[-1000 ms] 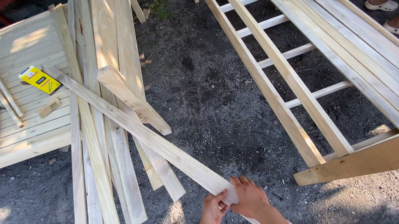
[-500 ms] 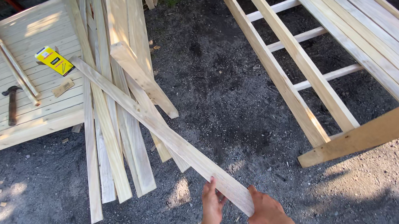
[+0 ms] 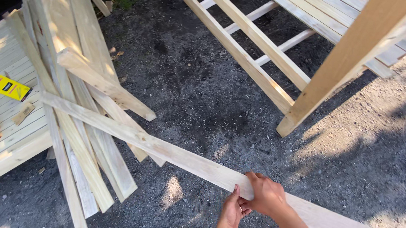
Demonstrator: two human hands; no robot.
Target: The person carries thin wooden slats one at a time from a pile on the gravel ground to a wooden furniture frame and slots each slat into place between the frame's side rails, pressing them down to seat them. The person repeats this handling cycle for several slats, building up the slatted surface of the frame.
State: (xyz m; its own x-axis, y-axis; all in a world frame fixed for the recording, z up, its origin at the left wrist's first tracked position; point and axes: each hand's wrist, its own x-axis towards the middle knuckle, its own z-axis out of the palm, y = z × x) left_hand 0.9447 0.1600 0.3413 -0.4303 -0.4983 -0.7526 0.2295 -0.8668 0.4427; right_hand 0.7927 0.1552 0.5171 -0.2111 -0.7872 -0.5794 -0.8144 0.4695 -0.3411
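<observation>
Hands (image 3: pixel 254 204) gripping long plank (image 3: pixel 168 153), wrists cut off

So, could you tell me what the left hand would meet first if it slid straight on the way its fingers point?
Probably the long pale wooden slat itself: the left hand already touches its near edge.

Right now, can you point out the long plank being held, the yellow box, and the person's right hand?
long plank (image 3: pixel 168 153), head view, middle of its top face.
yellow box (image 3: pixel 4 86), head view, centre of its top.
right hand (image 3: pixel 267 196), head view, back of hand.
</observation>
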